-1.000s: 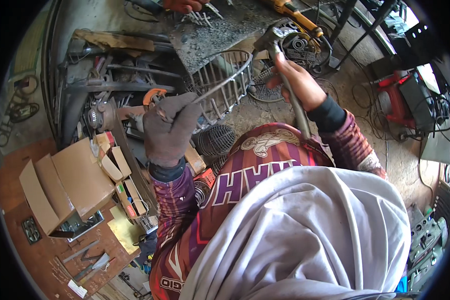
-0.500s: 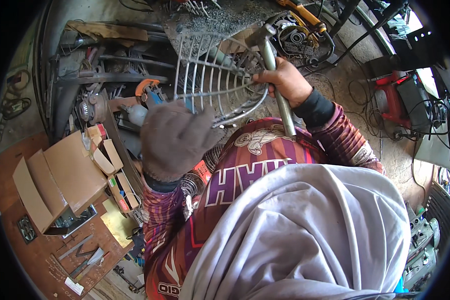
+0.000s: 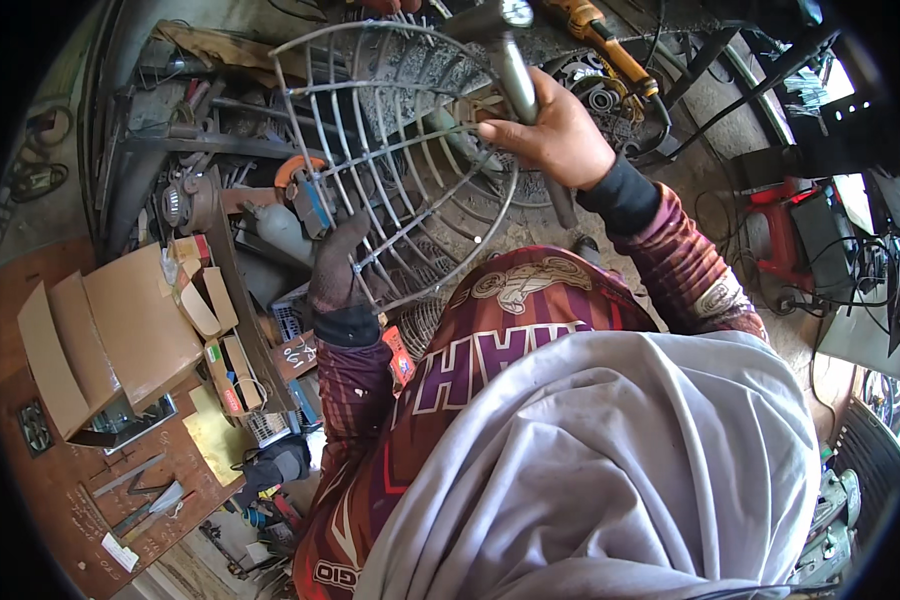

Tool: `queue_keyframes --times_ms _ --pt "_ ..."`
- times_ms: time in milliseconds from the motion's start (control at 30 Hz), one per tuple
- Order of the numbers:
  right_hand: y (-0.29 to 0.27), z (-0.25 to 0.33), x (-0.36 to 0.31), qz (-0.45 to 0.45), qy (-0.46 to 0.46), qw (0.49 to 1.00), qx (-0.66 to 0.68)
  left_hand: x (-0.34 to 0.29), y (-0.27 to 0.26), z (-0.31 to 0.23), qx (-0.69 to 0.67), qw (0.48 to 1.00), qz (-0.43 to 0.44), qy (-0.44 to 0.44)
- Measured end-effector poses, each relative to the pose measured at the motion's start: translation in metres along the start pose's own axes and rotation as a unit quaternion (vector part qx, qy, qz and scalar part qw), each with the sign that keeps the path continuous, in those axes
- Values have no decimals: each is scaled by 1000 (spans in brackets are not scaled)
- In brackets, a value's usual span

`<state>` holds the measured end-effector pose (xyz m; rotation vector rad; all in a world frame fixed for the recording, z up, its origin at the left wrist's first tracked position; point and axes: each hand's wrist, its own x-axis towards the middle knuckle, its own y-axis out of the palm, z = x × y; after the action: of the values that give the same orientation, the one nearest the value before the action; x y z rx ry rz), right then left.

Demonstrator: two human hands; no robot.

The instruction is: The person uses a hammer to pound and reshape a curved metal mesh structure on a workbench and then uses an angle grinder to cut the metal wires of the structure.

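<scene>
My bare right hand (image 3: pixel 570 140) is closed round the handle of a metal hammer (image 3: pixel 513 78), whose head points up at the far side. Its thumb lies at the rim of a curved grille of welded metal rods (image 3: pixel 358 155). The grille stands tilted in front of my body, its bars spreading to the left. My left hand (image 3: pixel 340 270), in a dark brown glove, grips the grille's near left corner; its fingers are partly hidden behind the rods. Below the grille, more coiled wire rings (image 3: pixel 425 325) lie by my lap.
An open cardboard box (image 3: pixel 135 325) sits on a brown table (image 3: pixel 80 500) at left. An angle grinder with an orange guard (image 3: pixel 295 172) lies behind the grille. A yellow power tool (image 3: pixel 605 40) and cables are at the far right, near a red-framed machine (image 3: pixel 775 235).
The grille has swung up and to the left, with its bars turned more toward me. My left hand has come down to its near corner. The hammer has moved up and left.
</scene>
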<state>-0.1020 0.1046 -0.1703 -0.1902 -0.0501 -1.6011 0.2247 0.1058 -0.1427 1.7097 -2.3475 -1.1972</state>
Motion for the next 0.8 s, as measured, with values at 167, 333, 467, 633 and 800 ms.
queue_keyframes --times_ms 167,333,467,633,800 --pt "-22 -21 29 -45 2 994 -103 -3 25 27 34 991 -124 33" --pt "-49 -44 54 -20 67 917 -392 16 12 27 -32 998 -38 47" --pt "-55 -51 95 -11 50 836 -547 58 36 30 28 971 -131 200" --pt "-42 -56 122 -27 52 759 -648 133 -1 43 326 817 -212 426" --pt "-35 -60 116 -24 112 731 -673 195 -41 65 309 853 -297 297"
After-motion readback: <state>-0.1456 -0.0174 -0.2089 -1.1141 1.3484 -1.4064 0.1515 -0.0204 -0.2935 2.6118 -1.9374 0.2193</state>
